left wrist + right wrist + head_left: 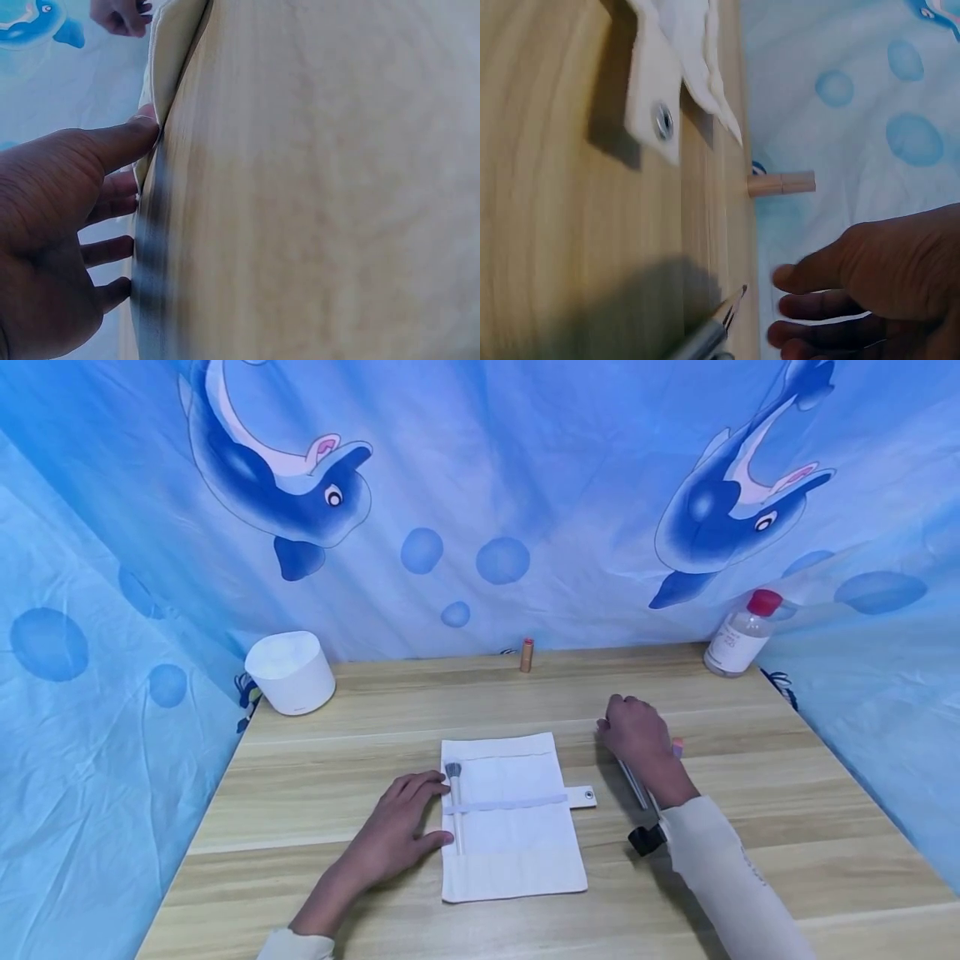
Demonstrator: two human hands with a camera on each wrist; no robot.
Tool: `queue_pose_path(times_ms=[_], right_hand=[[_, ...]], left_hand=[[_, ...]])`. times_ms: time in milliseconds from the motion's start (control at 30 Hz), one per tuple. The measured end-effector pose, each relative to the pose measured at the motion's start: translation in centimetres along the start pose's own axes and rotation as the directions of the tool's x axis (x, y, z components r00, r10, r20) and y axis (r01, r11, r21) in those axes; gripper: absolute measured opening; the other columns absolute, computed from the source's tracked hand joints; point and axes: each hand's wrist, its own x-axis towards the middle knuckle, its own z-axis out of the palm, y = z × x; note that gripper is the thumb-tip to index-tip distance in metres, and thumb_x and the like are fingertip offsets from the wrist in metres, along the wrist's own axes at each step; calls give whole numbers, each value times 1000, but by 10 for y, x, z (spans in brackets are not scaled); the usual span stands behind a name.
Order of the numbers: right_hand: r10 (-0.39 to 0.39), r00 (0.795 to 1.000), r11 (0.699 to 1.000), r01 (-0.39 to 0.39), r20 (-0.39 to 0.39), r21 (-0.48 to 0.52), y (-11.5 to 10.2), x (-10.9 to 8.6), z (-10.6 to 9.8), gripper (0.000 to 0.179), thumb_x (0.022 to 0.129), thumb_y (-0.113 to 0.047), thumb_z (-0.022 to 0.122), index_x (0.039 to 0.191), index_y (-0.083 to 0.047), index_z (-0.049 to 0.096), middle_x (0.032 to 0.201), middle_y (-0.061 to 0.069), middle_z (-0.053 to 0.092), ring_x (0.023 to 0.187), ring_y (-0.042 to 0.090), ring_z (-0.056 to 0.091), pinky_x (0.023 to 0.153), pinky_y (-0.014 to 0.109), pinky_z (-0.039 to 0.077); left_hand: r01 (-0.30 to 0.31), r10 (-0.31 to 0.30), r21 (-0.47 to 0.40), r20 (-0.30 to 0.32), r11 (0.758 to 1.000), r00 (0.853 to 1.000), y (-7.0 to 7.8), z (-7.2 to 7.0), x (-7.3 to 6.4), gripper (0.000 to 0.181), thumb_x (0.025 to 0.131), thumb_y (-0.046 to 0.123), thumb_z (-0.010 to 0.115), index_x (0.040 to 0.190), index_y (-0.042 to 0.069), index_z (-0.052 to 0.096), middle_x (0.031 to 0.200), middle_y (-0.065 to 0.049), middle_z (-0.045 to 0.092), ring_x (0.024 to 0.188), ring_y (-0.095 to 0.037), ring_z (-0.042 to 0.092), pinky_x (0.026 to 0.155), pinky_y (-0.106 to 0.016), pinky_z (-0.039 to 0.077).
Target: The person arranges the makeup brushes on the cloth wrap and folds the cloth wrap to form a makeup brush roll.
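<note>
A white cloth brush roll (517,843) lies unfolded on the table, its snap tab (581,797) out to the right. A makeup brush (454,785) with grey bristles sits under the elastic strip at its left side. My left hand (405,827) rests on the roll's left edge, thumb by the brush handle and fingers spread. To the right of the roll, my right hand (636,727) hovers over the table with loosely curled fingers, holding nothing. Slender silver-handled tools (636,785) lie beneath that forearm, partly hidden; one silver tool (709,334) shows a tan pointed tip.
A white round container (291,672) stands at the back left. An upright copper-coloured tube (527,656) is at the back middle, and a red-capped clear bottle (738,635) at the back right. A small pink-and-purple item (677,747) and a black block (647,840) are beside the right forearm.
</note>
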Motion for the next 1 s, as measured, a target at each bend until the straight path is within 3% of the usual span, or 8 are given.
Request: queue_pose_path(times_ms=[200, 367, 533, 667, 833, 900, 1000], right_hand=[[39, 986, 999, -38, 160, -6, 7, 3, 4, 39, 93, -26, 69, 65, -8, 50, 61, 7, 48, 55, 24, 49, 47, 36, 39], [21, 985, 1000, -18, 173, -18, 7, 2, 14, 32, 94, -24, 68, 74, -5, 53, 71, 11, 53, 62, 27, 53, 54, 40, 44], [-30, 994, 999, 31, 109, -8, 3, 3, 17, 18, 92, -12, 57, 80, 0, 53, 78, 17, 55, 67, 35, 56, 57, 46, 49], [-70, 997, 997, 71, -35, 26, -5, 6, 14, 14, 87, -5, 52, 73, -3, 48, 71, 13, 50, 58, 29, 52, 48, 41, 45], [-142, 963, 971, 180, -228, 155, -22, 14, 9, 8, 88, -8, 52, 81, -4, 54, 76, 10, 55, 61, 24, 52, 54, 40, 47], [-148, 958, 949, 207, -244, 238, -30, 17, 6, 9, 90, -11, 51, 87, -4, 57, 80, 9, 58, 65, 22, 54, 59, 40, 48], [-120, 970, 909, 192, -210, 370, -42, 20, 5, 13, 92, -15, 51, 94, -5, 60, 83, 7, 60, 67, 22, 54, 63, 39, 47]], left_hand=[[-4, 4, 13, -3, 1000, 1000, 0, 1, 1, 67, 85, 45, 78, 137, 9, 57, 148, -5, 47, 137, -28, 38, 116, -47, 27], [-10, 10, 7, 1, 1000, 1000, 0, 1, 1, 67, 85, 45, 78, 137, 9, 56, 148, -5, 47, 137, -28, 38, 116, -47, 26], [1, -1, -5, -1, 1000, 1000, 0, 1, 1, 67, 85, 44, 78, 137, 8, 56, 149, -6, 46, 138, -29, 37, 117, -47, 25], [6, -6, 0, 0, 1000, 1000, 0, 1, 0, 67, 85, 44, 78, 137, 8, 56, 149, -5, 46, 138, -28, 36, 117, -46, 25], [8, -8, -4, 1, 1000, 1000, 1, 1, -1, 67, 86, 44, 78, 138, 8, 56, 149, -5, 46, 138, -28, 36, 117, -47, 25], [8, -8, -7, 0, 1000, 1000, 1, 1, -1, 67, 86, 43, 78, 138, 8, 56, 150, -5, 46, 139, -28, 36, 117, -47, 25], [6, -6, -6, -3, 1000, 1000, 1, 0, -1, 67, 86, 43, 79, 138, 8, 56, 149, -5, 46, 138, -28, 36, 116, -46, 26]])
